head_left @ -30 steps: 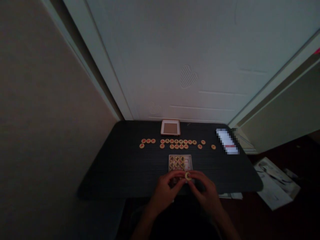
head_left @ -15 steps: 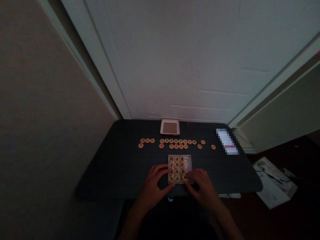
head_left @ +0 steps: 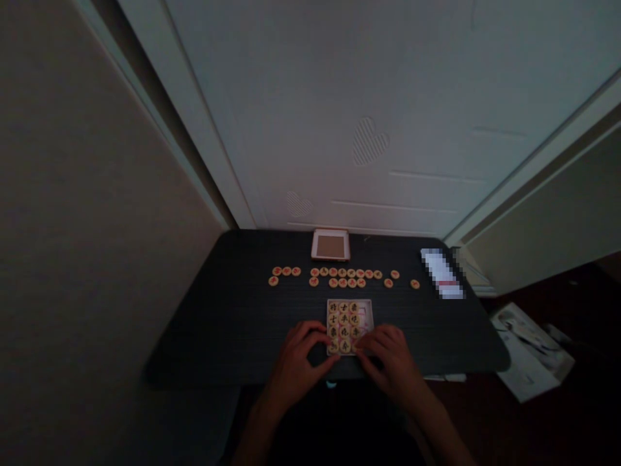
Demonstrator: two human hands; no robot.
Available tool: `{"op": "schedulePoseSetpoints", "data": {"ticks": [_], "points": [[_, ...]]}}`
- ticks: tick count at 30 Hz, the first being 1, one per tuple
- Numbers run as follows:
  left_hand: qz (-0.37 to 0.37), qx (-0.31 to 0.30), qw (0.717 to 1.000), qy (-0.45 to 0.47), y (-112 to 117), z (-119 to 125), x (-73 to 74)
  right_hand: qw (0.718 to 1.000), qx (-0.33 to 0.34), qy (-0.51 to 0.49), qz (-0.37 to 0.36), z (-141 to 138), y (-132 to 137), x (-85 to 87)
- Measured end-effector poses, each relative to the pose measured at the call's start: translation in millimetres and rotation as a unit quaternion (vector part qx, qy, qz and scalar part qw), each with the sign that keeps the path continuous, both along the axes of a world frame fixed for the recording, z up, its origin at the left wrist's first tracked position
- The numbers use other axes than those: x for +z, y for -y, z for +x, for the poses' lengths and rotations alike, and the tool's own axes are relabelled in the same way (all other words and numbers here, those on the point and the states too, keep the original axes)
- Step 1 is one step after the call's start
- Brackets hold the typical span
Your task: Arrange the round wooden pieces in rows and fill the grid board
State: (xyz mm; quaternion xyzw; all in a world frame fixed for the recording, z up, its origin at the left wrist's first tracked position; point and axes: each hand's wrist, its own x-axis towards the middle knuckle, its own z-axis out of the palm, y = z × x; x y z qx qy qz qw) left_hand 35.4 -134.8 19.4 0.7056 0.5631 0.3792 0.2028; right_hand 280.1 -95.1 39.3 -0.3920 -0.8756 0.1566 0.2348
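Observation:
A shallow white box (head_left: 367, 309) sits near the front edge of the dark table. Round Chinese chess pieces (head_left: 344, 319) with black characters lie in it in three columns, leaving a strip of box floor bare at the right. My left hand (head_left: 299, 362) holds the box's front left corner, fingers along the left side and thumb at the front edge. My right hand (head_left: 391, 359) is at the front right, its fingertips closed on a Chinese chess piece (head_left: 356, 345) at the front of the third column. That piece is partly hidden by the fingers.
Beyond the box, more Chinese chess pieces (head_left: 342, 273), mostly red-marked, lie in two loose rows across the table (head_left: 233, 310). A box lid (head_left: 330, 246) lies by the panelled wall. A blurred-out phone-like object (head_left: 441, 273) is at the right. A white carton (head_left: 531, 356) stands on the floor.
My right hand has shifted slightly left, and the piece under its fingers now sits closer to the third column. My left hand stays at the box corner.

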Motion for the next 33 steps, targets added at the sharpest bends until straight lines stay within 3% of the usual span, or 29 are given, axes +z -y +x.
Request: {"op": "schedulePoseSetpoints", "data": {"ticks": [12,33], "points": [[-0.023,0.003,1.0,-0.011,1.0,0.0,4.3,0.999,0.001,0.022,0.048,4.8,4.2,0.8],[-0.017,0.002,1.0,-0.008,1.2,0.9,5.4,0.998,-0.02,0.03,0.042,-0.6,9.4,3.0]]}}
